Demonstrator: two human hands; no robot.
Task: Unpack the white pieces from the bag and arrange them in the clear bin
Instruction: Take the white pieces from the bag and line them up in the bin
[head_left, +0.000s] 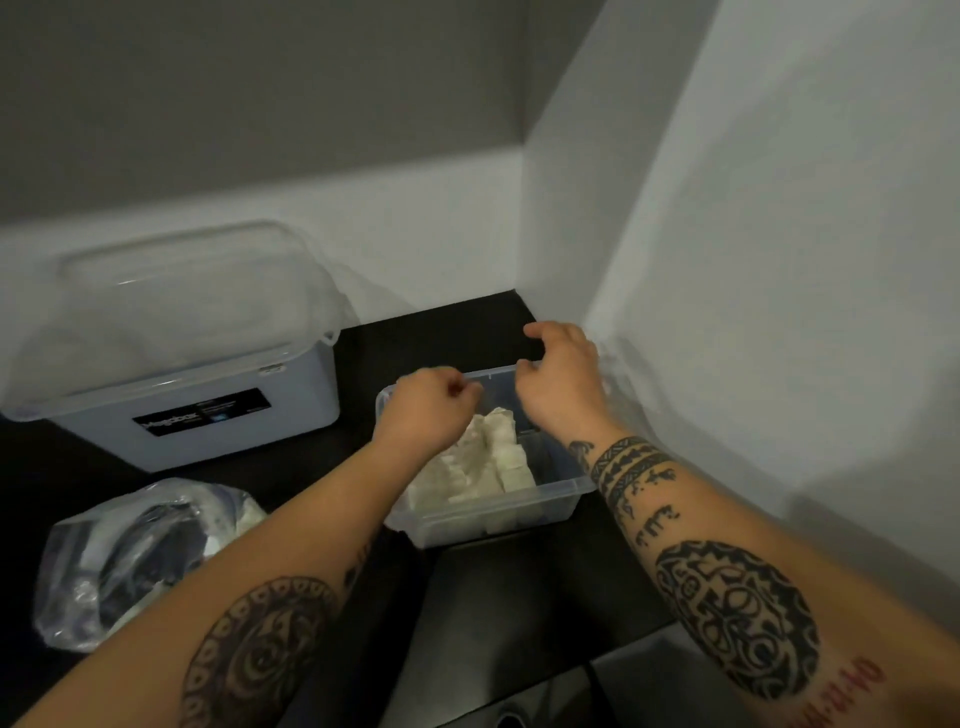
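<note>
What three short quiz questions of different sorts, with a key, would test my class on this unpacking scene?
1. True or false: the clear bin already holds white pieces.
2. Where is the plastic bag? A) left of the bin B) inside the bin C) on the lidded box
3. Fill in: both hands, left hand and right hand, are above the ____.

Key: 1 true; 2 A; 3 bin.

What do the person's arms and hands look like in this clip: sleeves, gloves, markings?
Both forearms are bare, with no sleeves or gloves. The left hand follows a forearm with a large round black tattoo. The right hand has black patterned bands at the wrist, a dark oval tattoo and reddish lettering further up.
</note>
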